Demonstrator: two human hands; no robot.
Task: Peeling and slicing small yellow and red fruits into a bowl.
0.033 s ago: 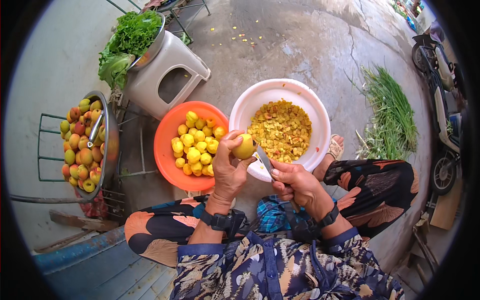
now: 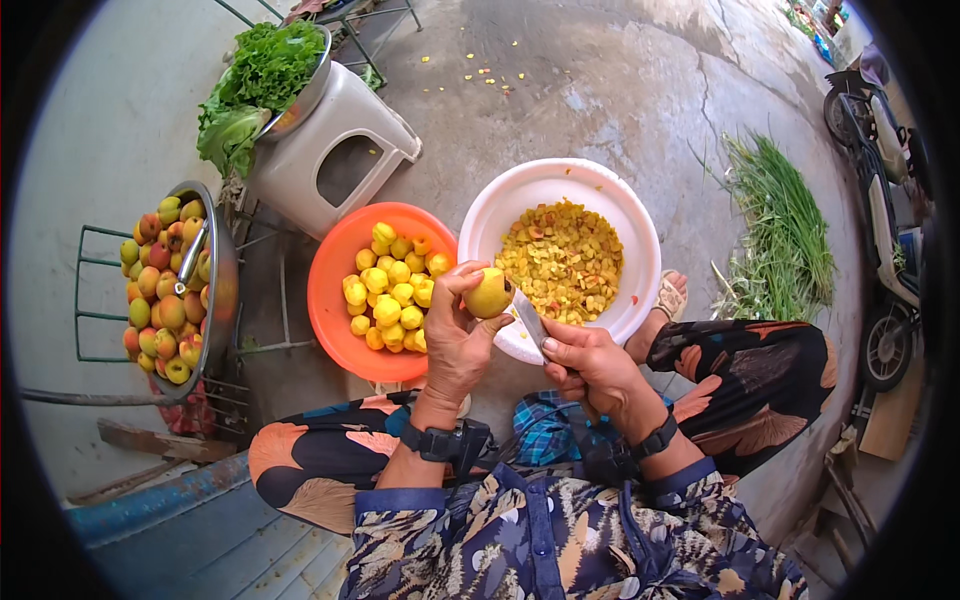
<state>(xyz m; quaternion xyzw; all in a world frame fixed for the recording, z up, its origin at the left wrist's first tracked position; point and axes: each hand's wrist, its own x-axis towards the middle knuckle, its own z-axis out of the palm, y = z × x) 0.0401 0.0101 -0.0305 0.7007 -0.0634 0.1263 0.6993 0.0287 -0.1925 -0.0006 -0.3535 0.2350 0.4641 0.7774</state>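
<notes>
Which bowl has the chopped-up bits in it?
The white basin beyond the right hand; the orange basin and far-left metal bowl hold round fruit, the upper-left bowl leafy greens.

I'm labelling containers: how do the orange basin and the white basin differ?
The orange basin holds round yellow fruit; the white basin holds small cut pieces. The white basin looks wider than the orange basin. Both are round and open-topped.
</notes>
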